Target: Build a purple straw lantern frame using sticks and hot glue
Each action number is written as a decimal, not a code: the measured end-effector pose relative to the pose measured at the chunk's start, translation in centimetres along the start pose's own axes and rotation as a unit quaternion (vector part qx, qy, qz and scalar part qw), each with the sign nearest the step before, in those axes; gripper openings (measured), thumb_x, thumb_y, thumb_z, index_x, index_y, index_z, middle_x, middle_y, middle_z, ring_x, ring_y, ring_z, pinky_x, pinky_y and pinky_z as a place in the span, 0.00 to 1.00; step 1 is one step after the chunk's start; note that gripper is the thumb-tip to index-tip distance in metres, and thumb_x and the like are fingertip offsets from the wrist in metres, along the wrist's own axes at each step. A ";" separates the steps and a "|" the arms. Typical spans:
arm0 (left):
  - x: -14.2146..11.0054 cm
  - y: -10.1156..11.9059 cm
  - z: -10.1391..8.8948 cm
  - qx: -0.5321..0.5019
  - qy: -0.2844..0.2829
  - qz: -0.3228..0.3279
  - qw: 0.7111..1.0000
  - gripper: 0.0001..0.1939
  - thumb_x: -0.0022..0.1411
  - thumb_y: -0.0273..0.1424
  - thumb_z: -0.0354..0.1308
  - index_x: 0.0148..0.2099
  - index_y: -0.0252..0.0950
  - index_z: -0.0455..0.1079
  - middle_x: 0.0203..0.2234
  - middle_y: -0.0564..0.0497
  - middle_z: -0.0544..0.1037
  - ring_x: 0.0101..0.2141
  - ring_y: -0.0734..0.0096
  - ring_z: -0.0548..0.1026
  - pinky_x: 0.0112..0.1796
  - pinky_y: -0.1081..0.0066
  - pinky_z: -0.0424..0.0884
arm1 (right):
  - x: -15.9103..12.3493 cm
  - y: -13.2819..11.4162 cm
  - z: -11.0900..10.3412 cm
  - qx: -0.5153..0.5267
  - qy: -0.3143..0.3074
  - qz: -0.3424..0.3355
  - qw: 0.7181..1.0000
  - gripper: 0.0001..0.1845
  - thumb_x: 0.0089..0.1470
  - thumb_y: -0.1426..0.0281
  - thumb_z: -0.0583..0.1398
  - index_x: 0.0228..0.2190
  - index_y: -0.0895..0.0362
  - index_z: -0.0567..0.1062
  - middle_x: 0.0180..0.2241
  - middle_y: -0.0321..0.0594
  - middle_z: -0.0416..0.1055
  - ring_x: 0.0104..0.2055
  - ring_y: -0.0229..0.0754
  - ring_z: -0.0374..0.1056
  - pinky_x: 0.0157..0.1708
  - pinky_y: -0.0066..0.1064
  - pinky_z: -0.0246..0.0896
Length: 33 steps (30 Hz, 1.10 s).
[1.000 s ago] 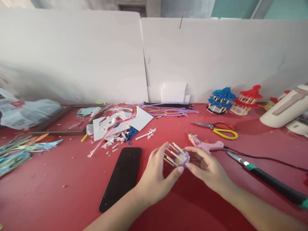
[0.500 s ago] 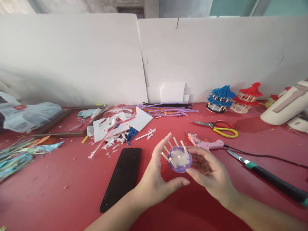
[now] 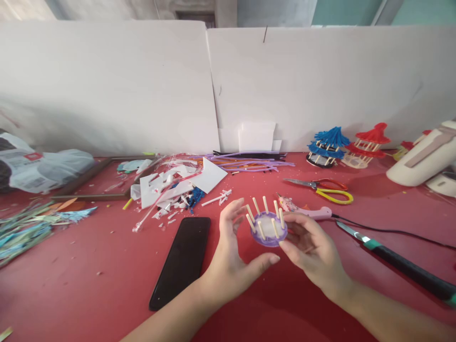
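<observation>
A small round base (image 3: 264,227) with a purple fuzzy rim and several pale sticks standing around its edge is held above the red table. My right hand (image 3: 313,247) pinches its right side between thumb and fingers. To its left, my left hand (image 3: 237,251) is cupped with thumb and fingers apart, close beside the base and not gripping it. Just behind the right fingers lies a pink glue gun (image 3: 317,213), partly hidden by the hand. A black phone (image 3: 181,261) rests on the table left of my left hand.
Scissors (image 3: 329,192) and a green-black utility knife (image 3: 399,263) lie to the right. Blue (image 3: 327,146) and red (image 3: 368,145) pavilion models stand at the back right, near a cream bottle-like object (image 3: 416,154). Paper scraps (image 3: 174,190) and purple pipe cleaners (image 3: 249,163) lie toward the back.
The round base has tilted, its sticks now pointing more upright. My left fingers have bent inward and lowered slightly; my right hand keeps its hold.
</observation>
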State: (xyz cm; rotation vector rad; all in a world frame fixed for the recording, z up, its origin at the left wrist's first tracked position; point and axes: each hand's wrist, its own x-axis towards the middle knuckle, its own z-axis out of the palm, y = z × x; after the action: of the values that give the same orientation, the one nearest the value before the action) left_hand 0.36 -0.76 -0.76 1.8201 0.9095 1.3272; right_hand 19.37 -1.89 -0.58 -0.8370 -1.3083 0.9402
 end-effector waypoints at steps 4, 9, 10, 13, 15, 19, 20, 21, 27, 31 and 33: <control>0.7 0.4 -0.7 0.078 0.082 0.047 0.992 0.12 0.68 0.31 0.58 0.52 0.43 0.63 0.50 0.46 0.65 0.54 0.61 0.67 0.56 0.56 0.67 | 0.2 -0.1 -0.3 0.016 0.011 -0.014 1.000 0.21 0.53 0.77 0.67 0.46 0.44 0.76 0.45 0.34 0.75 0.48 0.34 0.75 0.49 0.20 0.72; 1.4 1.6 -1.5 0.175 0.094 0.115 0.973 0.13 0.70 0.20 0.49 0.44 0.41 0.72 0.40 0.50 0.67 0.42 0.71 0.70 0.43 0.71 0.71 | 0.1 0.1 -0.4 0.010 0.008 -0.022 1.000 0.21 0.53 0.77 0.67 0.46 0.46 0.75 0.47 0.36 0.73 0.48 0.36 0.75 0.50 0.23 0.73; 1.4 1.8 -1.5 0.181 0.087 0.122 0.972 0.13 0.69 0.20 0.51 0.45 0.41 0.73 0.40 0.50 0.67 0.41 0.71 0.70 0.42 0.72 0.72 | 0.1 0.1 -0.4 0.006 0.008 -0.025 1.000 0.21 0.53 0.76 0.67 0.46 0.46 0.75 0.47 0.36 0.72 0.48 0.36 0.75 0.50 0.24 0.73; 1.2 1.9 -1.4 0.207 0.068 0.135 0.967 0.12 0.66 0.22 0.58 0.48 0.42 0.75 0.41 0.50 0.67 0.39 0.72 0.71 0.40 0.72 0.72 | 0.1 0.2 -0.4 -0.010 0.009 -0.037 0.999 0.21 0.53 0.75 0.67 0.47 0.46 0.75 0.47 0.37 0.71 0.49 0.37 0.74 0.50 0.25 0.74; 1.1 1.8 -1.3 0.217 0.060 0.135 0.965 0.12 0.64 0.24 0.62 0.48 0.42 0.75 0.41 0.49 0.67 0.39 0.71 0.71 0.40 0.70 0.73 | 0.1 0.2 -0.5 -0.022 0.009 -0.043 0.999 0.20 0.54 0.75 0.67 0.47 0.46 0.74 0.48 0.38 0.71 0.50 0.40 0.74 0.49 0.27 0.75; 1.2 1.6 -1.1 0.209 0.052 0.131 0.968 0.09 0.62 0.24 0.63 0.44 0.42 0.76 0.40 0.49 0.68 0.37 0.70 0.72 0.37 0.70 0.74 | 0.0 0.0 -0.6 -0.055 0.011 -0.048 0.997 0.20 0.53 0.74 0.67 0.47 0.46 0.74 0.49 0.40 0.70 0.51 0.42 0.74 0.49 0.30 0.76; 1.3 1.6 -1.1 0.205 0.048 0.129 0.969 0.08 0.62 0.24 0.63 0.43 0.41 0.76 0.40 0.49 0.68 0.36 0.71 0.72 0.37 0.70 0.74 | 0.0 0.0 -0.6 -0.065 0.009 -0.049 0.997 0.21 0.53 0.74 0.67 0.48 0.46 0.74 0.49 0.40 0.70 0.51 0.43 0.74 0.49 0.30 0.76; 1.3 1.6 -1.1 0.202 0.045 0.126 0.970 0.08 0.62 0.23 0.63 0.41 0.41 0.76 0.39 0.50 0.68 0.36 0.71 0.72 0.37 0.70 0.74 | -0.1 0.0 -0.7 -0.078 0.005 -0.051 0.996 0.23 0.54 0.74 0.67 0.49 0.45 0.73 0.50 0.40 0.70 0.51 0.43 0.74 0.48 0.31 0.76; 1.2 1.5 -1.0 0.211 0.033 0.102 0.972 0.07 0.62 0.23 0.61 0.40 0.40 0.75 0.40 0.49 0.68 0.39 0.69 0.73 0.40 0.67 0.75 | 0.0 0.1 -1.0 -0.173 -0.013 -0.091 0.981 0.27 0.56 0.73 0.65 0.55 0.43 0.73 0.53 0.43 0.66 0.54 0.46 0.71 0.46 0.33 0.78; 1.2 1.6 -1.0 0.208 0.026 0.092 0.973 0.06 0.63 0.23 0.59 0.40 0.39 0.74 0.41 0.48 0.68 0.40 0.68 0.73 0.41 0.66 0.74 | -0.1 0.2 -1.1 -0.193 -0.015 -0.100 0.976 0.25 0.55 0.72 0.66 0.54 0.44 0.74 0.53 0.44 0.66 0.56 0.49 0.69 0.45 0.35 0.79; 1.2 1.7 -1.0 0.206 0.020 0.089 0.974 0.06 0.63 0.23 0.58 0.40 0.39 0.73 0.42 0.47 0.68 0.41 0.67 0.73 0.42 0.66 0.74 | -0.1 0.2 -1.1 -0.193 -0.016 -0.095 0.977 0.26 0.54 0.72 0.67 0.54 0.45 0.74 0.54 0.45 0.65 0.56 0.50 0.69 0.45 0.35 0.79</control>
State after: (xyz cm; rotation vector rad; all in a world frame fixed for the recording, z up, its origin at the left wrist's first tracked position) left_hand -0.07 -0.44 1.47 2.2419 1.1296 1.3611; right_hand 20.42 -1.89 -0.95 -0.9737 -1.5957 0.5571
